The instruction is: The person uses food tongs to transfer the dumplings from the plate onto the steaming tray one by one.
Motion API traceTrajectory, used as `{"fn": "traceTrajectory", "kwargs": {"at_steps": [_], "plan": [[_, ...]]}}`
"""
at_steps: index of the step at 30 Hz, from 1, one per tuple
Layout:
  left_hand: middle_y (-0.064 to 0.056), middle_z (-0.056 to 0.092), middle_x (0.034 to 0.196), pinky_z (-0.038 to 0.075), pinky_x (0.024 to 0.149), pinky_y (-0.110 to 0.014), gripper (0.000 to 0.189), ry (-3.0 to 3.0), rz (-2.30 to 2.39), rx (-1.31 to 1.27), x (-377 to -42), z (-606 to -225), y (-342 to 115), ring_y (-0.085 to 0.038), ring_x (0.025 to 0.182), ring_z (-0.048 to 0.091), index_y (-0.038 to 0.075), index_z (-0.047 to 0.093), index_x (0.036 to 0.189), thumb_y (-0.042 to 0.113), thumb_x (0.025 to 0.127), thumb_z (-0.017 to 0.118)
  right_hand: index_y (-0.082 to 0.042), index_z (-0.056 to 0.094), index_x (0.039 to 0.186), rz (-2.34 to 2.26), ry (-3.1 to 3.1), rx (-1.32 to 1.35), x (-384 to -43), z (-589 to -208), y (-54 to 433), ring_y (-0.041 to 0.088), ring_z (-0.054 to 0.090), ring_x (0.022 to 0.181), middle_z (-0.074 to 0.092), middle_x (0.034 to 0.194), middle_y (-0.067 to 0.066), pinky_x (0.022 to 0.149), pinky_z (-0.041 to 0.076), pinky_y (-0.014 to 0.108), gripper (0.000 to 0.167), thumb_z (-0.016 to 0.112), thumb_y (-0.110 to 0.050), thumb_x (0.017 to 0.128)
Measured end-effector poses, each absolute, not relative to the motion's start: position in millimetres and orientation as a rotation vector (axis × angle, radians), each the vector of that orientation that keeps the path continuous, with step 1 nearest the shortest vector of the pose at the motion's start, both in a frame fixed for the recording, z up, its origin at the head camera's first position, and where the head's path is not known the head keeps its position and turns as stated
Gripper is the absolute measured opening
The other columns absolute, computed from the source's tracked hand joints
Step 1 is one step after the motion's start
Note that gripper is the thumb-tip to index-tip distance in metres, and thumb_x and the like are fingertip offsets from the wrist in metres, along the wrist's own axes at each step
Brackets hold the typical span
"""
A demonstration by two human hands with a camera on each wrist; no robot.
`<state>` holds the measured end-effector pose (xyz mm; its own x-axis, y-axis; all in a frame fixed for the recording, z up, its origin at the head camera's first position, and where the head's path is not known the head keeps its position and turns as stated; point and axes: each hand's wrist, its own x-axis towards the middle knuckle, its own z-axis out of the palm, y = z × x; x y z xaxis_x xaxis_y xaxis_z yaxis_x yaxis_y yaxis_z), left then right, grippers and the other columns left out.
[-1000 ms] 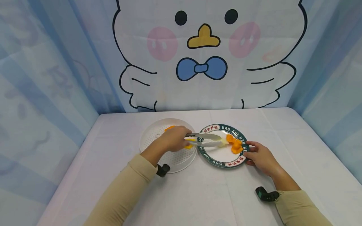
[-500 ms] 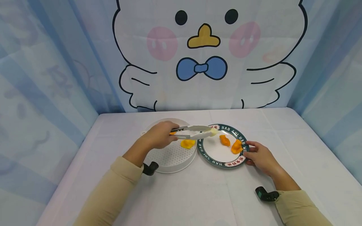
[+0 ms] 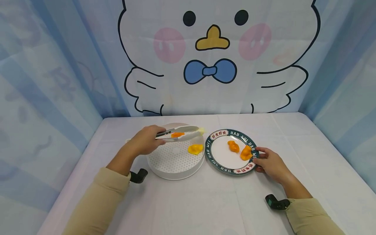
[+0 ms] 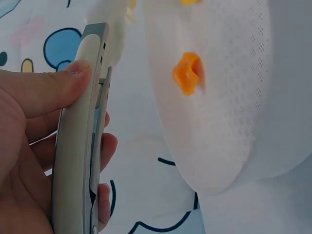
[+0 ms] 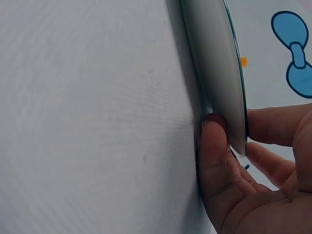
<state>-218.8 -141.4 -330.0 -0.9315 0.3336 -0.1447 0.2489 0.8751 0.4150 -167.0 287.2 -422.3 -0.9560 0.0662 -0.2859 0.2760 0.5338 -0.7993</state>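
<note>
My left hand (image 3: pixel 144 140) grips a pair of tongs (image 4: pixel 73 146), thumb on one arm and fingers round the other. At the tongs' tips, over the far right rim of a round white perforated steamer tray (image 3: pixel 173 161), sits a small pale yellow piece (image 3: pixel 201 131). In the tray lie a yellow piece (image 3: pixel 195 149) and an orange piece (image 4: pixel 187 73), partly behind the tongs in the head view. My right hand (image 3: pixel 271 164) pinches the right rim of a green-edged plate (image 3: pixel 221 153). Two orange pieces (image 3: pixel 246 152) lie on that plate.
Tray and plate stand side by side on a white cloth-covered table (image 3: pixel 205 202). A cartoon curtain (image 3: pixel 210 94) hangs behind the table's back edge, with blue curtains at both sides. Each wrist wears a black camera (image 3: pixel 277 202).
My left hand has moved left with the tongs, carrying the pale yellow piece from the plate to above the tray. One orange piece shifted on the plate. The right hand stays at the rim.
</note>
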Motion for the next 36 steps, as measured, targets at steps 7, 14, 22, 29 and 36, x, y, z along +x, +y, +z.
{"fn": "traceTrajectory", "kwargs": {"at_steps": [7, 14, 22, 29, 36], "plan": [[-0.02, 0.055, 0.137, 0.047, 0.093, -0.047, 0.053, 2.827, 0.566, 0.399, -221, -338, -158, -0.03, 0.109, 0.054, -0.001, 0.051, 0.144, 0.018, 0.097, 0.068, 0.004, 0.026, 0.154, -1.394, 2.552, 0.29, -168, -424, 287, 0.029, 0.058, 0.096, 0.041, 0.135, 0.033, 0.073, 0.057, 0.026, 0.065, 0.059, -0.01, 0.1], [-0.021, 0.054, 0.138, 0.046, 0.092, -0.047, 0.054, 2.823, 0.552, 0.347, -223, -343, -162, -0.03, 0.109, 0.054, -0.001, 0.049, 0.145, 0.018, 0.098, 0.067, 0.005, 0.026, 0.154, -1.406, 2.547, 0.286, -168, -424, 288, 0.029, 0.058, 0.096, 0.041, 0.135, 0.033, 0.073, 0.057, 0.026, 0.065, 0.059, -0.01, 0.1], [-0.023, 0.053, 0.138, 0.046, 0.092, -0.047, 0.054, 2.841, 0.519, 0.333, -223, -346, -162, -0.031, 0.109, 0.054, -0.003, 0.049, 0.144, 0.018, 0.097, 0.067, 0.004, 0.026, 0.154, -1.41, 2.547, 0.292, -167, -424, 288, 0.028, 0.058, 0.095, 0.041, 0.135, 0.033, 0.073, 0.057, 0.026, 0.065, 0.059, -0.011, 0.1], [-0.024, 0.052, 0.14, 0.046, 0.094, -0.048, 0.055, 2.844, 0.5, 0.326, -223, -347, -162, -0.031, 0.11, 0.054, -0.004, 0.049, 0.144, 0.018, 0.097, 0.067, 0.004, 0.025, 0.154, -1.427, 2.548, 0.263, -167, -426, 288, 0.028, 0.059, 0.095, 0.041, 0.135, 0.032, 0.074, 0.057, 0.026, 0.064, 0.058, -0.01, 0.101], [-0.024, 0.05, 0.143, 0.045, 0.096, -0.049, 0.056, 2.84, 0.512, 0.324, -223, -343, -160, -0.031, 0.114, 0.053, -0.003, 0.048, 0.146, 0.02, 0.098, 0.067, 0.004, 0.026, 0.154, -1.418, 2.55, 0.266, -167, -425, 289, 0.028, 0.059, 0.094, 0.041, 0.135, 0.033, 0.074, 0.057, 0.025, 0.065, 0.058, -0.011, 0.101]]}}
